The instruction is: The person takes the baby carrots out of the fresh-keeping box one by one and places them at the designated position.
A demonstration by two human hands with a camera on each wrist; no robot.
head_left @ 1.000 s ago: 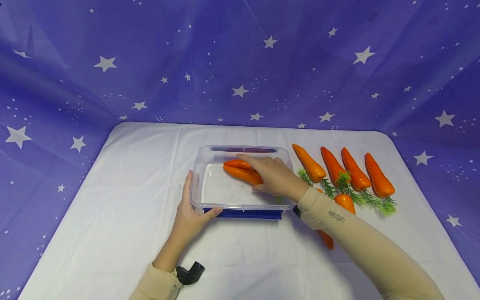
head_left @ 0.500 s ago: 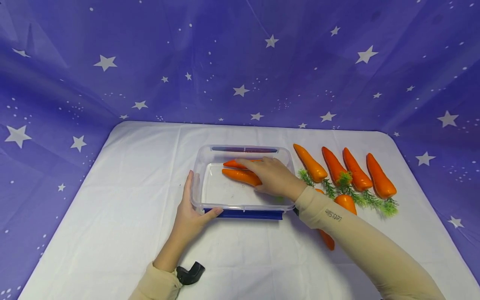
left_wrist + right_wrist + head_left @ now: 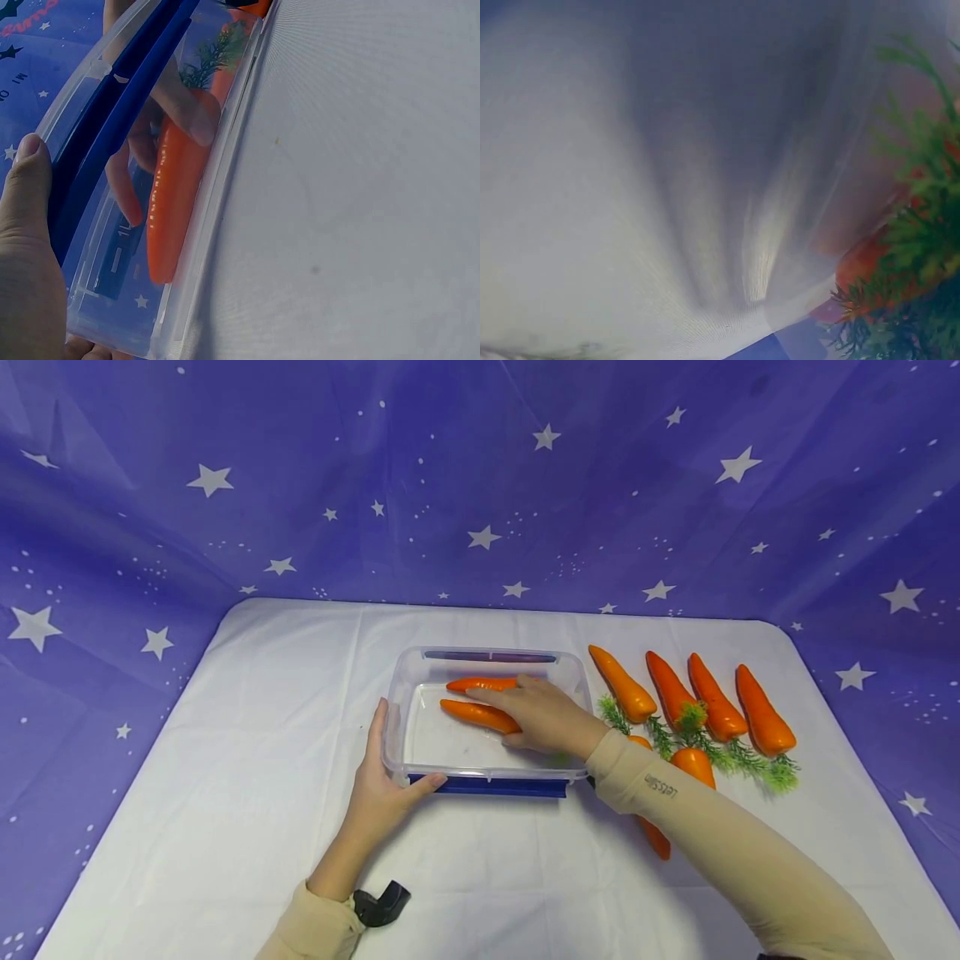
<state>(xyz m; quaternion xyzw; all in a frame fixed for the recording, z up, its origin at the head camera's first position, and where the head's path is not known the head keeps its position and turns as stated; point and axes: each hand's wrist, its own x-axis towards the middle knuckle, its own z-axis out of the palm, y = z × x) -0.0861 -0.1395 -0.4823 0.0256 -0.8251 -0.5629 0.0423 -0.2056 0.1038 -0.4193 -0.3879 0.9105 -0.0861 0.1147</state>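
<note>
A clear plastic food container (image 3: 495, 772) with blue latches stands lidless on the white cloth. My left hand (image 3: 384, 793) grips its left front corner, thumb on the front rim and fingers along the left wall. Inside, my right hand (image 3: 551, 717) holds the nearer orange carrot (image 3: 478, 715) by its thick end, thumb on the near side. Through the wall, the left wrist view shows that carrot (image 3: 174, 210) with thumb and fingers around it and its green leafy top (image 3: 214, 60). A second carrot (image 3: 480, 684) lies behind it, partly under the right hand.
To the container's right lie several carrots with green tops, among them an orange one (image 3: 622, 685) and a redder one (image 3: 763, 714). Another carrot (image 3: 693, 766) is partly hidden by the right sleeve. Behind the table hangs a purple star-patterned cloth (image 3: 480, 485).
The nearer carrot has shifted slightly left and toward the front with my right hand, opening a gap from the one behind. My left hand and the container stay put.
</note>
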